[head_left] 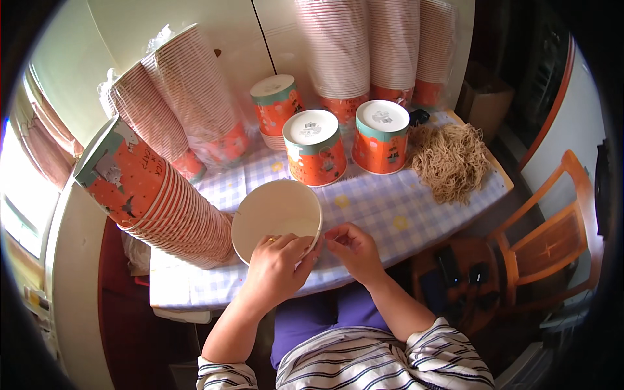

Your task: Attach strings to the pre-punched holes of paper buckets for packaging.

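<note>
A large paper bucket [270, 211] with a cream inside stands tilted at the table's near edge, its mouth toward me. My left hand [278, 265] grips its near rim, fingers reaching inside and thumb by the right edge. Just right of that rim is my right hand [354, 250], its thumb and fingertips pinched together; what they hold, if anything, is too small to make out. To the left leans a tall stack of nested paper buckets [175, 211], orange and green with printed animals.
Upturned orange-and-green buckets [316, 153] stand beyond my hands, beside a heap of tan cords [452, 159]. Plastic-wrapped bucket stacks [335, 49] line the back wall. A checked cloth [374, 214] covers the table. A wooden chair [549, 240] stands at the right.
</note>
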`<state>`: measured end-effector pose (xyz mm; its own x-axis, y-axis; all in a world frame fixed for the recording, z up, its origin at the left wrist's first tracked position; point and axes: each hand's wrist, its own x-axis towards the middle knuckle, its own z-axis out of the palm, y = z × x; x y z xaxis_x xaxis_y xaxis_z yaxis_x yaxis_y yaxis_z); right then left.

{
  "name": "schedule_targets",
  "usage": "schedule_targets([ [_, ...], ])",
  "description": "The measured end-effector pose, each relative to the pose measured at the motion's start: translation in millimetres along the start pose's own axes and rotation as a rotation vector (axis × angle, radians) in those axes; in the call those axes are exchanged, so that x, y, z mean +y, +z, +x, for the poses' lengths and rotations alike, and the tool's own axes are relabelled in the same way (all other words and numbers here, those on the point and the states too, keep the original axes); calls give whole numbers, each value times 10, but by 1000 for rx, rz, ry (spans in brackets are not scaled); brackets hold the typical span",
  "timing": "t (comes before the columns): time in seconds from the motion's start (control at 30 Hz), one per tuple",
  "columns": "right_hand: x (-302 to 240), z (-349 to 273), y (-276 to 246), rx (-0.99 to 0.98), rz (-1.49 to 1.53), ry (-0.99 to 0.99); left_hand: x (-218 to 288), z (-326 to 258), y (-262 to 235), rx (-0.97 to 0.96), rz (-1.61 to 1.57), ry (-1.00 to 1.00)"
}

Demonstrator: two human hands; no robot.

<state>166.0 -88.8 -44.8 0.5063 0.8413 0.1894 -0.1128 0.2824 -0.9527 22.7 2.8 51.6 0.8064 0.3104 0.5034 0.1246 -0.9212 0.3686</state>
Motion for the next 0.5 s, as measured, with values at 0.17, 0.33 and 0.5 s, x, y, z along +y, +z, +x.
schedule_targets([
  [0.17, -5, 0, 103, 24, -26, -94, 45, 31, -29, -62, 18, -39],
  [0.33, -13, 8, 152, 39, -135, -134, 111, 73, 28, -21, 9, -120],
  [0.5, -16, -3, 141, 25, -180, -183, 99, 134, 211, 67, 206, -92],
])
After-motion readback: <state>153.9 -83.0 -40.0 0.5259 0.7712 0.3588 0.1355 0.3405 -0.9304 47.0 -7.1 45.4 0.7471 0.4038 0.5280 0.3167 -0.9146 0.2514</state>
